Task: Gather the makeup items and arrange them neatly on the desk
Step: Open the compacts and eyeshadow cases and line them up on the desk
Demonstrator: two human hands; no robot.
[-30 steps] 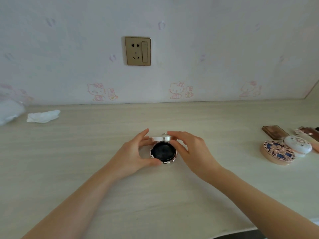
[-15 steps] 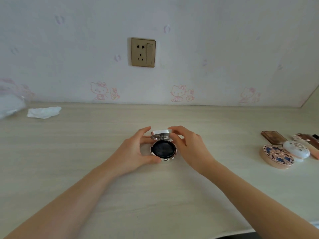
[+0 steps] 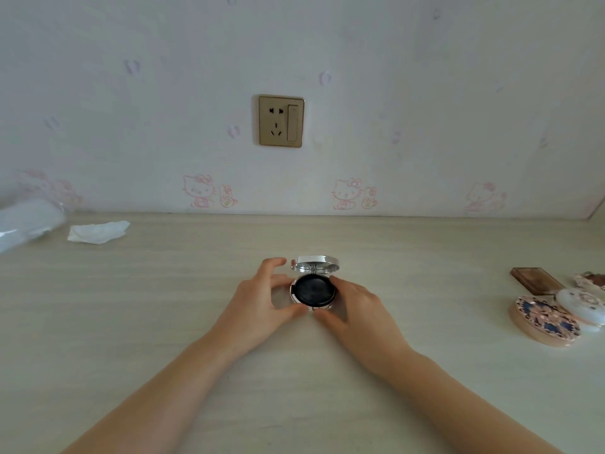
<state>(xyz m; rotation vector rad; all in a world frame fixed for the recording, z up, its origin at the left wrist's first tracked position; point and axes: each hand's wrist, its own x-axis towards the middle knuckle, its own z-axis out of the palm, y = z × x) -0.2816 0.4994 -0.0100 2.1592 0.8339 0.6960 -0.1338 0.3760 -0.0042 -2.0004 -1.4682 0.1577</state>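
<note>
Open compact point(image 3: 313, 290) sits mid-desk point(image 3: 163, 306), lid up on the far side. Left hand point(image 3: 258, 304) and right hand point(image 3: 355, 309) both grip its base from the sides. Best: hold base steady, press lid down squarely till shut, then move it right beside other compacts point(image 3: 543, 321).

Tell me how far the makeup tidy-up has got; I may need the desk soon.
Partly done: a patterned compact, a white compact and a brown case sit clustered at the desk's right edge. In hand: the left hand and right hand hold an open cushion compact mid-desk, lid raised. Left: closing it and setting it with the others.
</note>
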